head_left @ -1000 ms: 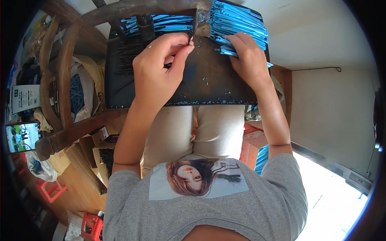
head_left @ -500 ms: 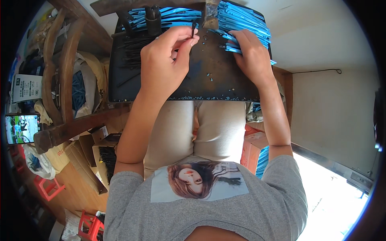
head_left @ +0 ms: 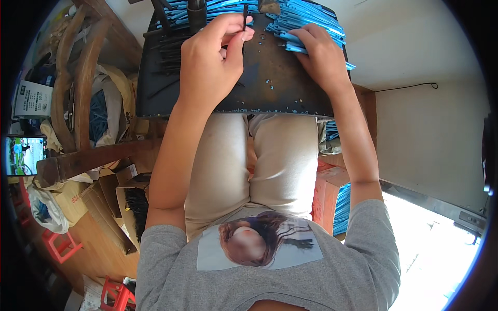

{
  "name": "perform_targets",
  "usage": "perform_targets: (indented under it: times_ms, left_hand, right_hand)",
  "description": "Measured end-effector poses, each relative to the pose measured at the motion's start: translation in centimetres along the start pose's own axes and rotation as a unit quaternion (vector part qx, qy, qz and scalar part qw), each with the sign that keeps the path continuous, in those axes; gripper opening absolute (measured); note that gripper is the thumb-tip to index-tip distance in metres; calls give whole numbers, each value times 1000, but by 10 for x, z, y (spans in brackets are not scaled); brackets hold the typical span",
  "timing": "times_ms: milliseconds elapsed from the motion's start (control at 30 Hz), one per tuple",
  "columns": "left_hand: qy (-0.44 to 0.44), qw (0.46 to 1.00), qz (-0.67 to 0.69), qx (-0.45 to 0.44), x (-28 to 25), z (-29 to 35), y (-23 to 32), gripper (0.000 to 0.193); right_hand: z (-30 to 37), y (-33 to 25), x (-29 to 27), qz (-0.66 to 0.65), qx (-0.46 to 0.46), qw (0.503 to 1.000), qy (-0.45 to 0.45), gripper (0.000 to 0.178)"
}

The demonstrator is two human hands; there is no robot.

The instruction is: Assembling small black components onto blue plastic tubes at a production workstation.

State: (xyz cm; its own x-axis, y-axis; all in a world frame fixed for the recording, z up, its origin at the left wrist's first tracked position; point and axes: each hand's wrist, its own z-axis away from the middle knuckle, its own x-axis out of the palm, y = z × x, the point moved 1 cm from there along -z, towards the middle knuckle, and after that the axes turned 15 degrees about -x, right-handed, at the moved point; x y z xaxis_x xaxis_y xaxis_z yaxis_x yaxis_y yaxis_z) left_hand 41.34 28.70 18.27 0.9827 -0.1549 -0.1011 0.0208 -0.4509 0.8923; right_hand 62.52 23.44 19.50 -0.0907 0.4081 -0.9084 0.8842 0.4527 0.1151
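One dark tabletop point(head_left: 285, 98) lies before the person's knees, bearing a heap of blue strips point(head_left: 311, 23) on its far right. The hands are well apart. The right hand point(head_left: 322, 57) curls over blue strips at the heap's near edge; whether its fingers are closed on one cannot be told. The left hand point(head_left: 211, 62) pinches a slim black strip point(head_left: 245, 15) between thumb and fingers, its far end pointing away from the body. Both kinds look like light, fairly stiff plastic, probably slick and apt to slide; a thumb-and-finger hold near one end should suit. Smallest are the blue crumbs point(head_left: 269, 82).
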Motion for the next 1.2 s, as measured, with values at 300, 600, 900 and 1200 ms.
perform_targets:
  times_ms: [300, 600, 900, 1200]
  left_hand:
    - [-26, 999, -34, -14, 1, 0, 5, 15]
    - [-2, 999, -20, 27, 2, -1, 1, 16]
    - [-8, 1000, 7, -10, 3, 1, 4, 17]
    - [-2, 1000, 13, -9, 5, 0, 3, 16]
  right_hand:
    - [-3, 4, 6, 21, -8, 1000, -7, 37]
    - [-2, -3, -9, -53, 8, 998, 32, 45]
    - [0, -10, -19, -135, -60, 975, 166, 30]
    - [-13, -16, -21, -134, -59, 983, 112, 47]
